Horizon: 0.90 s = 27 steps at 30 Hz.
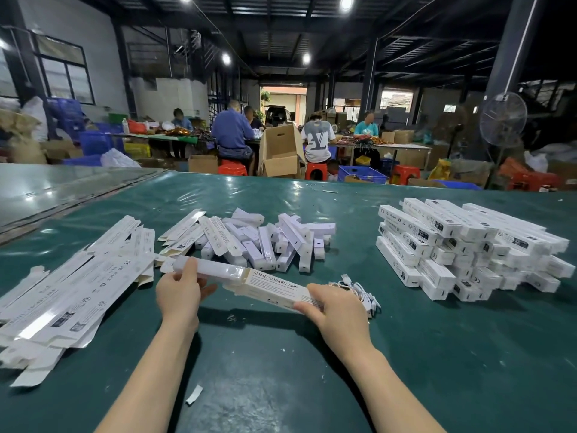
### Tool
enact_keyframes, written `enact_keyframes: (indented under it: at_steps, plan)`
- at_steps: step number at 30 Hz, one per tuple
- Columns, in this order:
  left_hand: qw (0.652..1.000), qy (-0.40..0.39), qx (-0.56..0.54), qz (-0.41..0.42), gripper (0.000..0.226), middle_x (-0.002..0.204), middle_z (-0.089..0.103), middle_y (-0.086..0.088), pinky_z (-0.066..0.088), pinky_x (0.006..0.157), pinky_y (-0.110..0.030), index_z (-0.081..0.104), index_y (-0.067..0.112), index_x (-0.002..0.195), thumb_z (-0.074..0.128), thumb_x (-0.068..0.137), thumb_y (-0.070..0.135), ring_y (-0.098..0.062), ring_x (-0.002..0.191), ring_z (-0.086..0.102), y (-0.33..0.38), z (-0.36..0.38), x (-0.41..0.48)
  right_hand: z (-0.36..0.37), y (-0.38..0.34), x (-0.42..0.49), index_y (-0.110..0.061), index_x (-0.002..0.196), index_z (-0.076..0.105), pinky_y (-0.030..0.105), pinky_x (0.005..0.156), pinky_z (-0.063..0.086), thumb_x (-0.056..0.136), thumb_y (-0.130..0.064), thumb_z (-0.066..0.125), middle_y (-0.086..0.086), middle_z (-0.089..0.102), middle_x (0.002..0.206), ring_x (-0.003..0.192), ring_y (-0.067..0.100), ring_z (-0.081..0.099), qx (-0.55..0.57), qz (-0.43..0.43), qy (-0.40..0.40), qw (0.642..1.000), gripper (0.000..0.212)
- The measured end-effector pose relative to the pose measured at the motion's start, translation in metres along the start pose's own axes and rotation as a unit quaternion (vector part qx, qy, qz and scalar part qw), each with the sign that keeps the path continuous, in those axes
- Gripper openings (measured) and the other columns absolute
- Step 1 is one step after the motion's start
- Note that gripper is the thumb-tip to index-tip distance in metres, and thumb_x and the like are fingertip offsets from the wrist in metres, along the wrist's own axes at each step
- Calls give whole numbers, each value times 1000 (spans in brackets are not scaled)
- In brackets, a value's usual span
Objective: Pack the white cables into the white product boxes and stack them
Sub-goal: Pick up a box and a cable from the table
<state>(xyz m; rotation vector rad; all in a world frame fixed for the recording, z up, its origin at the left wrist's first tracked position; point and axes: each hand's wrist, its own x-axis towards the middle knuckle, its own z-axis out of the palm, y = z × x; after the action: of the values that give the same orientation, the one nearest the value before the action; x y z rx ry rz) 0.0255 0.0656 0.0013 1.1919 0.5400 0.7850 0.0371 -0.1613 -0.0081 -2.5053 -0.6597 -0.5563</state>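
Table (pixel 281 370): green mat under a clear, shiny film.

Left hand (pixel 178 289): fingers curled round a white bar (pixel 209 269) in a clear sleeve, thumb on top. Firm hold.
Right hand (pixel 338 310): gripping the box (pixel 274 285) at its right end, thumb on the near face. The box is raised off the table and tilted down to the right. The bar's right end sits at the box's open left mouth, flaps out.

Cables (pixel 359 290): white coiled bundle on the table, just behind the right hand and partly hidden by it. Not in the box.

Surroundings:
- Flats (pixel 71 292): unfolded boxes in a loose heap at left, close to the left hand.
- Loose pile (pixel 265 239): short white boxes and pieces, mid-table behind the bar.
- Stack (pixel 468 248): closed boxes in crossed layers at right, well apart from the hands.
- Scrap (pixel 194 394): paper scrap between the forearms.
- Beyond the table: an open carton (pixel 281 151), red stools (pixel 232 168), blue crates (pixel 362 175), a fan (pixel 502 120), and workers (pixel 232 132) seated at far benches.

Writing:
- Box face: "SMART SENSOR LAMP"; the smaller lines below are unreadable.
- Flats and stack: "CE" and "RoHS" marks, plus dark label patches too small to read.
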Motion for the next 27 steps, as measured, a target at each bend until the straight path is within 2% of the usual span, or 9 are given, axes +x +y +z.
enact_keyframes:
  at_steps: [3,6,8,13,18,20,23,24,27]
  plan:
    - [999,5,46,10,24,74,55,-6,49,40,-16,56,-3,93,54,91,21,-14,62,57,-1,0,1,0,0,-1,-18,67,34,16,52,22,87,-49,53,-7,35,57,66,17,41,15,-19,5,1000,42]
    - [998,-3,50,25,24,77,57,-9,48,40,-15,57,-3,92,55,91,20,-17,63,59,-1,0,2,2,-1,-1,-19,69,35,29,55,23,89,-49,51,-8,34,57,67,16,39,22,-17,3,1000,39]
    - [998,-9,47,41,22,83,59,-11,49,42,-15,57,-3,92,56,91,19,-16,63,60,-1,1,1,3,-1,-2,-19,69,34,32,57,22,89,-48,51,-8,34,57,67,15,38,20,-8,4,1000,40]
    - [996,-11,41,73,28,79,58,-2,48,48,-24,41,9,104,61,88,22,-9,59,58,-2,8,-9,2,1,-2,-28,59,25,17,53,25,87,-48,54,-8,35,58,66,13,35,20,37,32,999,45]
    - [992,-74,54,86,26,75,58,1,41,54,-26,39,18,103,61,88,21,-10,60,56,-1,7,-10,2,3,-3,-26,66,37,17,56,28,83,-43,61,-11,38,57,65,12,37,59,29,31,997,34]
    - [991,-87,61,81,24,77,58,2,40,55,-27,40,18,101,60,88,21,-11,64,56,0,7,-12,2,2,-3,-26,68,39,17,56,28,83,-43,61,-11,39,57,65,12,38,60,29,33,997,32]
    - [985,-117,93,87,17,83,57,2,41,61,-29,44,22,86,61,88,23,-16,76,54,-1,10,-16,1,0,-4,-26,67,37,22,54,26,84,-45,60,-10,37,56,64,12,37,42,34,47,997,34]
    - [977,-133,124,108,15,85,57,3,41,64,-28,46,24,82,60,88,24,-15,79,54,-2,12,-21,1,-1,-4,-26,67,37,24,54,26,84,-45,59,-10,36,56,64,12,37,38,35,54,997,34]
    - [937,-205,205,195,18,89,56,10,37,67,-8,57,32,72,59,88,24,-1,84,52,-3,21,-41,0,-4,-5,-24,69,39,20,53,26,85,-45,59,-8,37,58,64,12,37,27,24,63,997,33]
